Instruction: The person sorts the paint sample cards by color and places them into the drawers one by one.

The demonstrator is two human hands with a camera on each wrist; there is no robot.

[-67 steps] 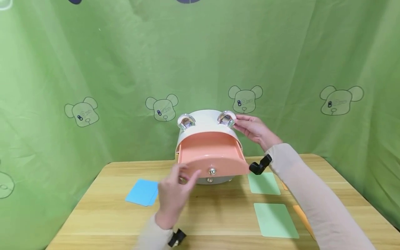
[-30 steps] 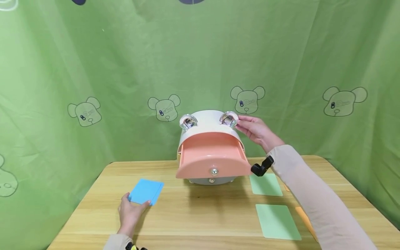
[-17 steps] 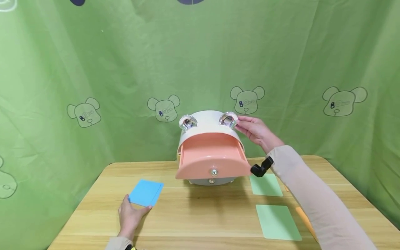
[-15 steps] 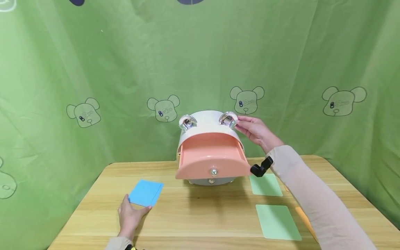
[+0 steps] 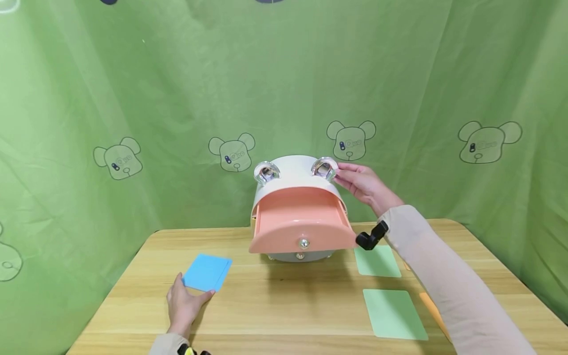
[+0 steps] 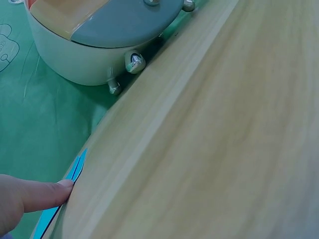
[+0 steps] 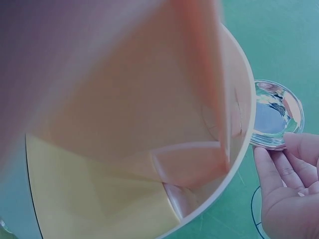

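Note:
On the left of the table, my left hand (image 5: 183, 306) holds a thin stack of blue square cards (image 5: 206, 272) by its near edges, fingers at one side and thumb at the near corner. The left wrist view shows the thumb (image 6: 42, 195) pressed against the blue edges. My right hand (image 5: 365, 188) pinches the shiny silver eye (image 5: 324, 168) on a white frog-like drawer box (image 5: 295, 170). In the right wrist view, that thumb is on the eye's rim with fingers below it. The box's pink upper drawer (image 5: 306, 235) is pulled out, and its visible inside is bare.
Two pale green square cards (image 5: 395, 314) lie right of the box. Orange cards (image 5: 435, 315) are partly hidden under the right forearm. Below the pink drawer is a grey drawer front (image 5: 288, 257). A green curtain (image 5: 284, 88) hangs behind the wooden table (image 5: 284, 315).
My left hand has moved from the pink drawer's left side to the blue cards and taken hold of their edges. The right hand stays on the silver eye; the drawer remains pulled out.

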